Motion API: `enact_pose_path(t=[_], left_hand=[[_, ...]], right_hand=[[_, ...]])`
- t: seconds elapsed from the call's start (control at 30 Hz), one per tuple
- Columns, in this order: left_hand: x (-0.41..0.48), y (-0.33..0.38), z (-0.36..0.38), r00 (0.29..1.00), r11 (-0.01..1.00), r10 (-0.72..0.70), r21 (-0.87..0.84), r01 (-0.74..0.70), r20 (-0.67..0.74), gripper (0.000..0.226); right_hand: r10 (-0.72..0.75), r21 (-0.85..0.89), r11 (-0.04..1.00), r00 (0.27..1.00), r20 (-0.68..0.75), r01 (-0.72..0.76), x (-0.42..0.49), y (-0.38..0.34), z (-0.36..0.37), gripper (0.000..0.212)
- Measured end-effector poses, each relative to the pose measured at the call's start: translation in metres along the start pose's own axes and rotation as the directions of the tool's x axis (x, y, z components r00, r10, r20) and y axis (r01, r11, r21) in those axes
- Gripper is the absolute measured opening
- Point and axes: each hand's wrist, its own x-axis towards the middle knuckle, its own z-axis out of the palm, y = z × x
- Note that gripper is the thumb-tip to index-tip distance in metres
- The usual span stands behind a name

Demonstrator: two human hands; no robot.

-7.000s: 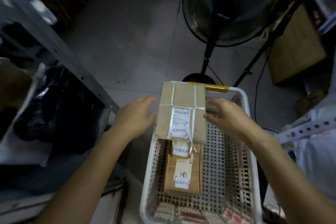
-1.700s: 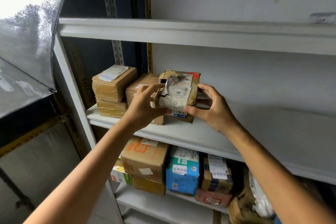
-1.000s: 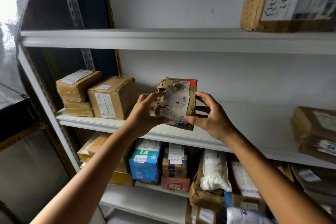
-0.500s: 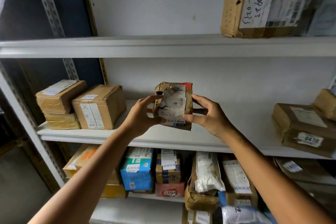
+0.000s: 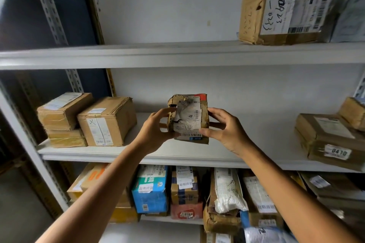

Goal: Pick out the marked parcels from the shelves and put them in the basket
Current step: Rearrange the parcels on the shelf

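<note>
Centre: parcel gripped between left hand and right hand, in front of middle shelf. On that shelf, left end: two stacked boxes, single box just beside on their right. Right end: stacked parcels. On upper shelf, right end: large parcel. Under middle shelf: row of parcels side by side on lower shelf.

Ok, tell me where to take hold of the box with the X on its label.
Come from the front right. The box sits close against the stacked boxes on its left, so probably only its right side and top are free: grip those, then slide it forward.
</note>
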Motion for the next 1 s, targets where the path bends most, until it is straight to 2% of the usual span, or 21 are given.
enact_pose_path(t=[0.23,0.57,0.83,1.0], left_hand=[[0.0,0.002,-0.004,1.0,1.0,0.006,0.028,-0.006,-0.006,0.075],[0.009,0.022,-0.007,0.999,0.997,0.038,0.063,-0.037,-0.004,0.074],[0.013,0.031,-0.005,0.998,0.996,0.054,0.076,-0.055,0.017,0.072],[0.011,0.027,-0.006,0.998,0.999,0.039,0.018,-0.039,0.04,0.071]], right_hand=[[-0.006,0.02,1.0,0.999,0.034,0.006,0.001,0.003,0.002,0.077],[0.067,0.261,0.962,0.997,0.047,-0.077,0.004,0.002,-0.012,0.069],[0.075,0.301,0.95,0.997,0.019,-0.077,-0.001,-0.001,-0.016,0.065],[0.024,0.218,0.976,0.998,-0.052,-0.012,-0.003,-0.005,-0.011,0.067]])
